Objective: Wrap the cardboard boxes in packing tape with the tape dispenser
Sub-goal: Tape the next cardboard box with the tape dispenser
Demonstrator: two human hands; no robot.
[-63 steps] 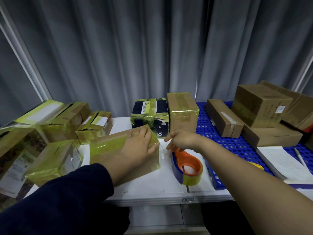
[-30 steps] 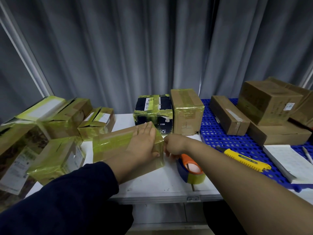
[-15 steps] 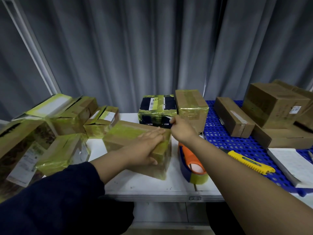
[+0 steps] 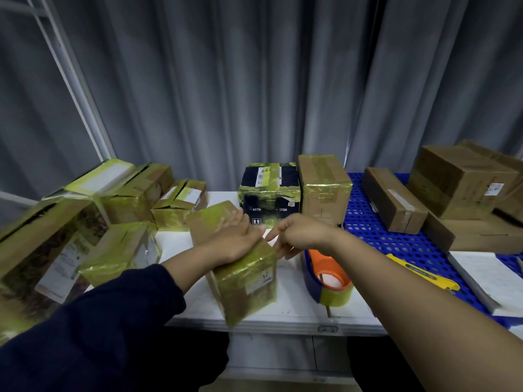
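Head view. Looks down on a white table (image 4: 283, 309) in front of a grey curtain (image 4: 254, 80). Finds the tape dispenser (image 4: 328, 278), orange and blue with a yellowish roll, standing on the table near its front edge, apart from both hands. Just left of the dispenser, shows the cardboard box (image 4: 243, 281), banded in yellowish tape, tilted, with its near corner at the table's front edge. Shows the left hand (image 4: 235, 239) laid flat on top of that box, fingers straight and together, pressing down. Shows the right hand (image 4: 300, 236) just behind the dispenser and above it, forefinger stretched toward the left hand, other fingers bent down at the box's right edge; blurred there, so cannot tell whether pinching tape or only touching. Behind the dispenser, picks out a black box (image 4: 268, 190) and a taller brown box (image 4: 324, 188), both taped, side by side. Well left of the dispenser, a heap of taped boxes (image 4: 121, 250). Right of the dispenser, a blue perforated mat (image 4: 376, 236) bearing a yellow knife (image 4: 421, 271), a white pad (image 4: 486, 278) and, farther back, plain brown boxes (image 4: 461, 179), the knife partly hidden by the right forearm.
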